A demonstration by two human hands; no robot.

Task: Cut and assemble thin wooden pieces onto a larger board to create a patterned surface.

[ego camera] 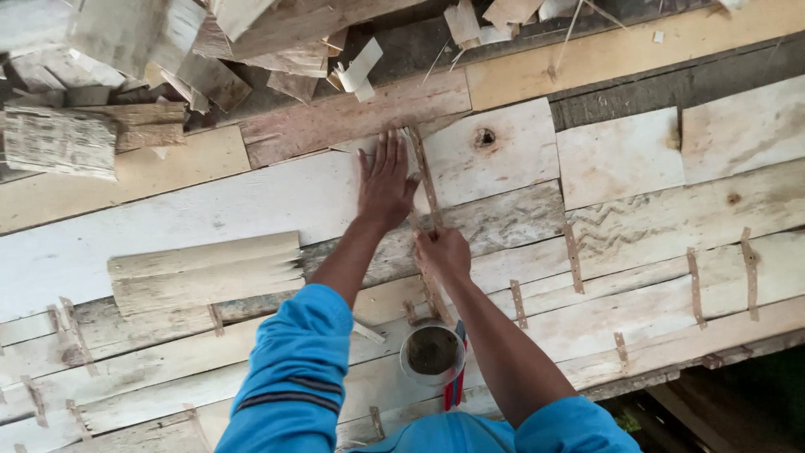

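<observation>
Basically, left hand lies flat, fingers spread, pinning a thin veneer strip; right hand pinches its lower end. Looks light, floppy, brittle; support along its length.

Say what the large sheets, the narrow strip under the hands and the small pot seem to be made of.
Sheets: thin wood veneer, pale, unfinished, showing grain, knots and a hole. Strip: brown tape or thin veneer, matte; hard to tell. The left hand lies flat beside it; the right hand presses on it. Pot: probably white plastic, smooth rim, dark contents.

Strip's lower stretch under right hand
</observation>
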